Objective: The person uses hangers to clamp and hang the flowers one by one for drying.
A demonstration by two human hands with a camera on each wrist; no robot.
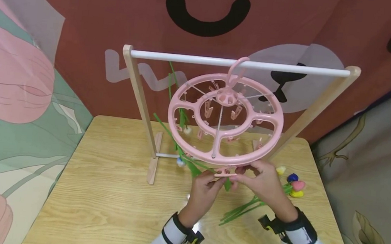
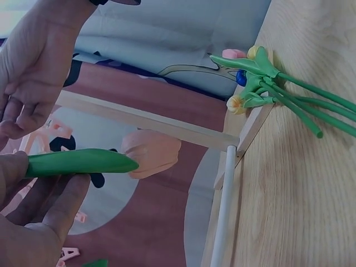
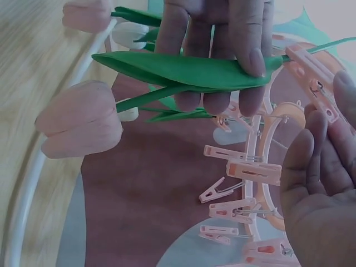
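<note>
In the right wrist view, my left hand (image 3: 217,50) holds an artificial pink tulip (image 3: 80,119) by its green leaf and stem, the bloom pointing away from the clips. My right hand (image 3: 322,167) pinches a pink clothespin (image 3: 311,83), whose tip sits at the tulip's stem. That clothespin belongs to a round pink clip hanger (image 1: 278,121), and both hands (image 1: 205,190) (image 1: 263,180) work just below its front rim in the head view. From the left wrist, the tulip's leaf (image 2: 83,162) lies between the left thumb and fingers.
The hanger hooks over the white bar (image 1: 187,58) of a wooden rack. Other tulips hang upside down at its left, including a white one (image 1: 188,130) and a blue one (image 1: 180,161). Loose tulips (image 1: 243,210) lie on the table (image 1: 104,207) at the right. Unused clothespins (image 3: 222,152) dangle from the hanger.
</note>
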